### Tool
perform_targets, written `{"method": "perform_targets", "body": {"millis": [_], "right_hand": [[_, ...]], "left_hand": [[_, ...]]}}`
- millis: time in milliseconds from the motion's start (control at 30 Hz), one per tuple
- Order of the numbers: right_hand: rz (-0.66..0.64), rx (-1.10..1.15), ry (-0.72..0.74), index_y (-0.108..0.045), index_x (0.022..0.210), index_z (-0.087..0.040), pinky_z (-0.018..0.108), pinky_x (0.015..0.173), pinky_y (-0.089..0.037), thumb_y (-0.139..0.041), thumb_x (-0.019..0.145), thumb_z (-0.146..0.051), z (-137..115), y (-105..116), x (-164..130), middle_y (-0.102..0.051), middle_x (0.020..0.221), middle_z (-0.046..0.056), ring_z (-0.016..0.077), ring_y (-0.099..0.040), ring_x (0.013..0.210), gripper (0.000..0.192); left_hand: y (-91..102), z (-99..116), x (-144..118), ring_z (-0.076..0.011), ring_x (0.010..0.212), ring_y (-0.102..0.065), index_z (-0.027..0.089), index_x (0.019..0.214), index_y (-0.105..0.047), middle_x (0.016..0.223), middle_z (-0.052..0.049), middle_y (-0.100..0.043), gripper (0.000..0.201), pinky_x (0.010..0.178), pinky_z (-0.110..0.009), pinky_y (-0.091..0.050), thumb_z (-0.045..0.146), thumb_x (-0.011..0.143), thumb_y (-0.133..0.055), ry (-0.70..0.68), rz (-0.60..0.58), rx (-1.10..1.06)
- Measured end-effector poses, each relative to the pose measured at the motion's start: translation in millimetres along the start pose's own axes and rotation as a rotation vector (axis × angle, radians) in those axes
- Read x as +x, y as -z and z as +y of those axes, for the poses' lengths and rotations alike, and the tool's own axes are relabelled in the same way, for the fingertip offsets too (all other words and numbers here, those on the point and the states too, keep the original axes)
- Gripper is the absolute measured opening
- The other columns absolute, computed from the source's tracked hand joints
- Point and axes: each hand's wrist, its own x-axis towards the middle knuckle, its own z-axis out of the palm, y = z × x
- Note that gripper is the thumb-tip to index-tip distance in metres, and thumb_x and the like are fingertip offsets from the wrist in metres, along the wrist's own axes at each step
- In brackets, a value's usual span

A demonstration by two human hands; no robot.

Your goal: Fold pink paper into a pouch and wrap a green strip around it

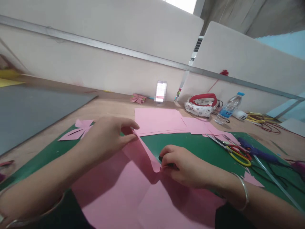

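Observation:
A large pink paper sheet (133, 194) lies on the green cutting mat (197, 146) in front of me, creased and partly folded up at its far edge. My left hand (107, 135) pinches the raised fold of that sheet between thumb and fingers. My right hand (181, 163) presses the same fold down near the sheet's far right corner, fingers curled over a small dark object that is mostly hidden. A bangle sits on each wrist.
More pink sheets (159, 121) lie beyond the mat. A pink paper bow (77, 130) rests at left, another (137, 98) by the wall. Scissors (234, 152), a metal ruler (274, 178) and a glue gun (256, 151) lie at right. Water bottle (227, 108), pouch (201, 105), grey board (28, 111).

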Motion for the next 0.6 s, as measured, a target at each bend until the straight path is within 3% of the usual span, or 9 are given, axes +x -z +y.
{"method": "perform_targets", "body": {"millis": [133,367,500,600], "right_hand": [[0.077,0.136,0.048,-0.069,0.077,-0.013,0.023,0.074,-0.045,-0.06,0.075,-0.001,3.9,-7.4,-0.6,-0.066,0.102,0.006,0.0136,-0.06,0.085,0.014],[0.173,0.282,-0.126,-0.061,0.075,-0.016,0.022,0.057,-0.037,-0.055,0.073,-0.006,8.4,-15.0,-1.4,-0.057,0.066,-0.004,0.01,-0.05,0.063,0.011],[0.183,0.368,-0.11,-0.057,0.088,-0.016,0.021,0.056,-0.038,-0.057,0.07,-0.004,8.7,-17.2,0.5,-0.059,0.072,-0.004,0.0095,-0.051,0.063,0.022],[0.161,0.424,-0.096,-0.058,0.087,-0.016,0.02,0.057,-0.039,-0.059,0.069,-0.005,8.9,-18.8,0.4,-0.06,0.072,-0.003,0.0093,-0.053,0.063,0.021]], "left_hand": [[-1.2,20.7,-2.8,-0.0156,0.07,-0.064,0.03,0.071,-0.069,0.071,0.007,-0.072,0.013,0.063,-0.026,-0.044,0.039,0.075,-0.062,-0.089,-0.022,-0.137],[1.6,42.6,-3.9,-0.0132,0.071,-0.064,0.03,0.072,-0.067,0.072,0.01,-0.071,0.01,0.065,-0.025,-0.043,0.035,0.077,-0.061,-0.084,0.031,-0.223],[-4.3,55.0,-4.8,-0.0138,0.063,-0.061,0.026,0.071,-0.062,0.064,0.008,-0.067,0.012,0.059,-0.027,-0.042,0.032,0.08,-0.057,-0.084,-0.019,-0.27],[-8.8,63.9,-5.5,-0.0142,0.062,-0.06,0.024,0.072,-0.059,0.065,0.006,-0.067,0.011,0.058,-0.028,-0.042,0.03,0.081,-0.056,-0.116,-0.042,-0.302]]}}
